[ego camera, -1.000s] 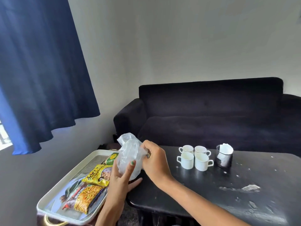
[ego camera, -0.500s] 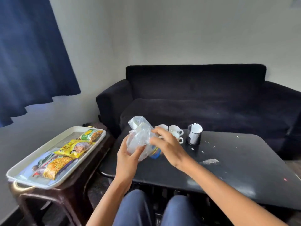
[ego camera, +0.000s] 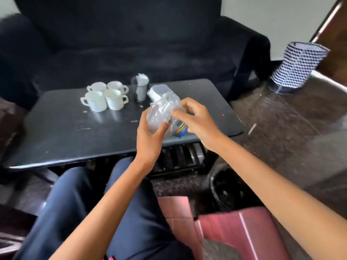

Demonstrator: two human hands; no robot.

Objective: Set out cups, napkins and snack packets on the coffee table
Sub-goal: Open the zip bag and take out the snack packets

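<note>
Both hands hold a crumpled clear plastic bag (ego camera: pixel 161 111) above the near right part of the black coffee table (ego camera: pixel 62 132). My left hand (ego camera: pixel 150 137) grips it from below and my right hand (ego camera: pixel 195 119) pinches its right side. Something blue and yellow (ego camera: pixel 181 130) shows through the bag's lower end. Several white cups (ego camera: pixel 105 97) stand bunched at the table's far left. Beside them stands a dark holder with a white napkin (ego camera: pixel 140 87). The tray of snack packets is out of view.
A dark sofa (ego camera: pixel 131 44) runs behind the table. A patterned blue-and-white basket (ego camera: pixel 298 66) stands on the floor at the right. A black round bin (ego camera: pixel 227 188) and a reddish stool (ego camera: pixel 234 231) are close by my right arm. My knees are under the table's near edge.
The view has swung right and down, so the tray of packets has left the frame. Both hands have kept hold of the plastic bag and carried it to the right over the table.
</note>
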